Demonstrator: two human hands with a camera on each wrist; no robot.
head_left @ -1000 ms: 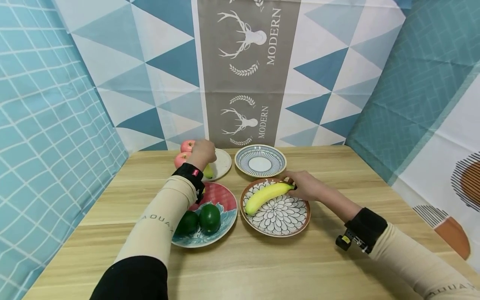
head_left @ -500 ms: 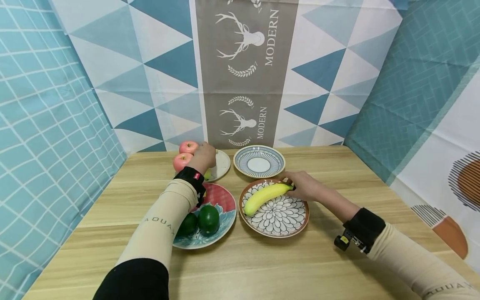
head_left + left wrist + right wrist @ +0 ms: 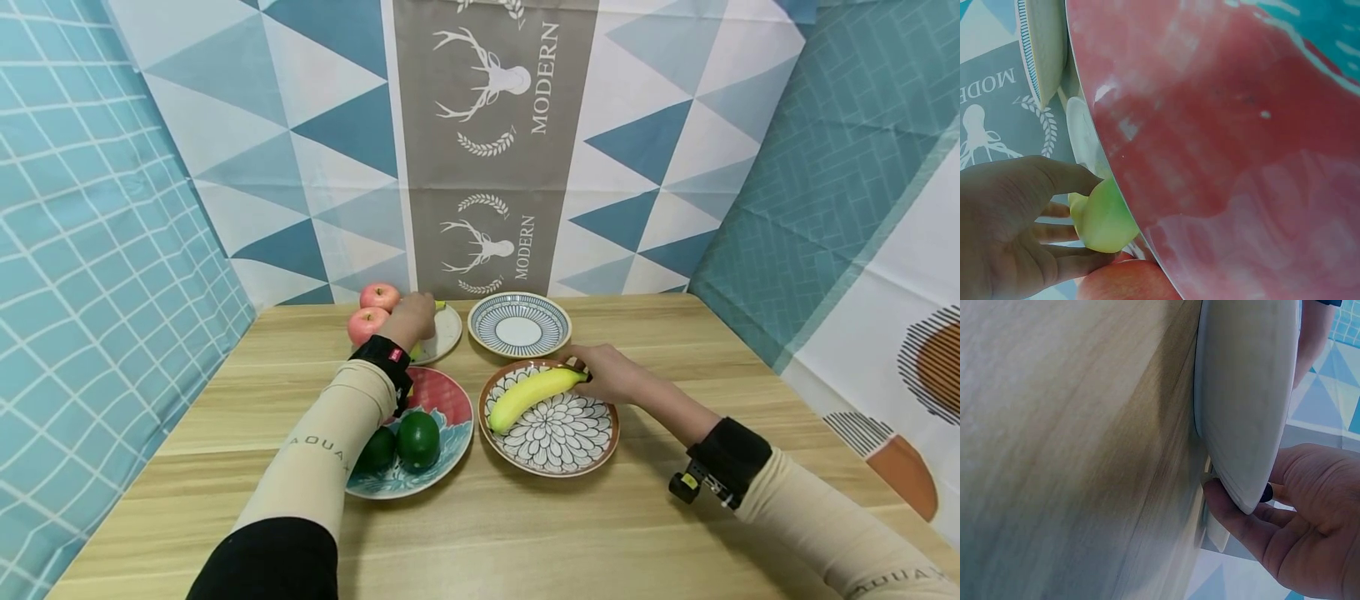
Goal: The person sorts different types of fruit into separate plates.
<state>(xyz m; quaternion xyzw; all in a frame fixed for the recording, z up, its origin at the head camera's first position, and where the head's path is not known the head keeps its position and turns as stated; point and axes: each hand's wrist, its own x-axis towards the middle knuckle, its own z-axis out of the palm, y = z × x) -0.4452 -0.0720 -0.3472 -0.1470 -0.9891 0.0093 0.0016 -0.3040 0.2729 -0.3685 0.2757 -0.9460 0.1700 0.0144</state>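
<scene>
In the head view my left hand [image 3: 414,318] is over the white plate [image 3: 448,332] at the back left. It holds a yellow-green banana [image 3: 1104,215], mostly hidden by the hand; the left wrist view shows thumb and fingers around one end. My right hand [image 3: 609,372] pinches the rim of the flower-patterned plate [image 3: 566,429], one digit underneath, as the right wrist view shows. A second, yellow banana [image 3: 536,398] lies on that plate, its dark stem beside my right fingers.
Two apples [image 3: 369,325] sit left of my left hand. Below my left forearm, a red and blue plate [image 3: 447,396] bears dark green avocado-like fruits [image 3: 417,439]. A blue-striped plate [image 3: 520,323] stands at the back middle of the wooden table [image 3: 525,533].
My left hand has come down slightly and a little to the right over the white plate. A yellow tip now shows beyond its fingers. My right hand stays at the plate rim.
</scene>
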